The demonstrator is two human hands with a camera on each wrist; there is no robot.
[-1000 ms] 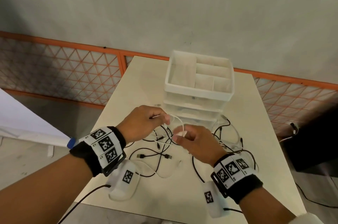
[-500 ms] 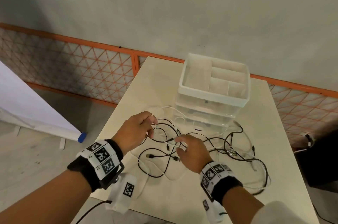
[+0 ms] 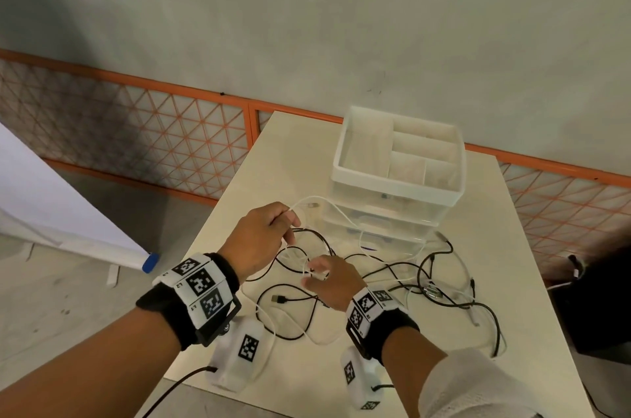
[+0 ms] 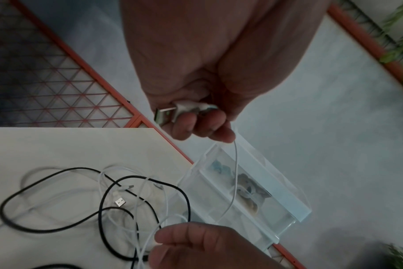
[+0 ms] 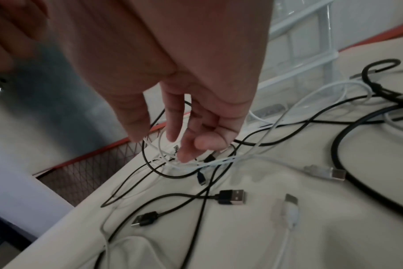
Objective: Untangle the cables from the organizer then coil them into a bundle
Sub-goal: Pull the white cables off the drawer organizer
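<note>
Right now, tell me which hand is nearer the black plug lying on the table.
Right. The right hand hovers just beside the black plug; the left hand is farther back, holding a white cable.

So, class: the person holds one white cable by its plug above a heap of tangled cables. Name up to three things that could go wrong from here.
1. The thin white cable held by the left hand runs through loops of thin black cable; pulling may tighten a knot.
2. It passes the clear plastic drawer organizer, so a snag could drag that.
3. The right hand pinches several white strands; it may lift the wrong one.
</note>
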